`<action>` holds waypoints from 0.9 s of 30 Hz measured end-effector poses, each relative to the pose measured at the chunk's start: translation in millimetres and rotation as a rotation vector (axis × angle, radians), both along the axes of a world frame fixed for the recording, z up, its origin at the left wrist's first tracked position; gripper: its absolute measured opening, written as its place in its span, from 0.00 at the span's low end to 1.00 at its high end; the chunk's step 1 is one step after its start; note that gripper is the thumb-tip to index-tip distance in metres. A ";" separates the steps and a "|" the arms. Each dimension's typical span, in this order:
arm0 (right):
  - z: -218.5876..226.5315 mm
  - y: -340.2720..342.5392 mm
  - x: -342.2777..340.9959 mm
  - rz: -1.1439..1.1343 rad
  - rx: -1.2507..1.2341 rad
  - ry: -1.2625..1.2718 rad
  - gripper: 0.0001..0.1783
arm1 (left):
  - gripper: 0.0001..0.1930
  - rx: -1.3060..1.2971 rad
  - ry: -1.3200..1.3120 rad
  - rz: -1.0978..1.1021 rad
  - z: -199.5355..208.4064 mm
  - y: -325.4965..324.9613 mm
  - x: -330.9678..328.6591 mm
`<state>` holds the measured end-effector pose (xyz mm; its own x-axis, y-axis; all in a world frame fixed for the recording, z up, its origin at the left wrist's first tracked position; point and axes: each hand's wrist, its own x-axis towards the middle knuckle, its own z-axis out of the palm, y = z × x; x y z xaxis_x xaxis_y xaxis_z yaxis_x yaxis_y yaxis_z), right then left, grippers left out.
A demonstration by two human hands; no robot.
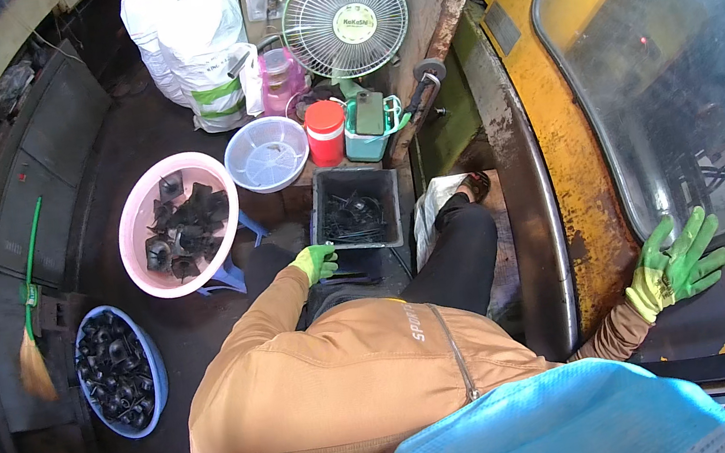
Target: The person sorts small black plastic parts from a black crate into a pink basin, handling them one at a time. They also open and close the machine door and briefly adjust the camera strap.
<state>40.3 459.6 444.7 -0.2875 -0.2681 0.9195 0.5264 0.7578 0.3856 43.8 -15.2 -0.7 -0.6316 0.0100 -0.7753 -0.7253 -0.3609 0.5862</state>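
My left hand [316, 260], in a green glove, reaches down in front of me to the near edge of a black crate [387, 187] that holds thin black plastic pieces [352, 217]. Its fingers curl over a few similar pieces on the dark surface just below the crate; a grip cannot be made out. My right hand [676, 262], also gloved in green, is stretched far to the right. It lies flat with fingers spread on the dark lower frame of a yellow machine's window [670, 73] and holds nothing.
A pink basin [136, 234] and a blue basin [151, 355] of black moulded parts stand at my left. Behind the crate are a pale bowl [268, 154], a red-lidded jar [326, 132], a teal basket [370, 135], a small fan [344, 21] and white sacks [196, 44]. A green-handled broom [31, 298] lies far left.
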 end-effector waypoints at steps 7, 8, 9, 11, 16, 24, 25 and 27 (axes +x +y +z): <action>-1.1 -1.3 -4.3 -0.047 -0.024 -0.006 0.28 | 0.13 0.069 -0.005 0.017 18.8 -3.1 -0.2; -1.7 -1.1 -4.8 -0.026 -0.050 -0.013 0.28 | 0.13 0.075 -0.010 0.029 20.9 -2.2 -0.1; -2.0 -0.6 -5.0 -0.037 -0.041 -0.005 0.28 | 0.13 0.049 -0.011 0.027 22.4 -1.3 -0.3; -2.3 0.3 -5.4 -0.026 -0.043 -0.002 0.27 | 0.14 0.023 -0.016 0.033 24.4 -1.1 0.4; -2.4 -0.1 -6.1 0.014 -0.044 -0.001 0.27 | 0.15 0.018 -0.003 0.029 22.4 -1.6 -0.5; -1.9 -1.2 -6.9 0.043 -0.027 0.004 0.25 | 0.14 0.000 0.006 0.050 21.0 1.5 -2.6; -1.8 -0.9 -7.1 0.032 -0.010 0.009 0.25 | 0.14 0.003 0.005 0.047 21.0 1.5 -2.5; -1.7 -0.6 -6.8 0.051 -0.009 0.018 0.25 | 0.16 0.011 0.002 0.055 20.9 0.7 -2.1</action>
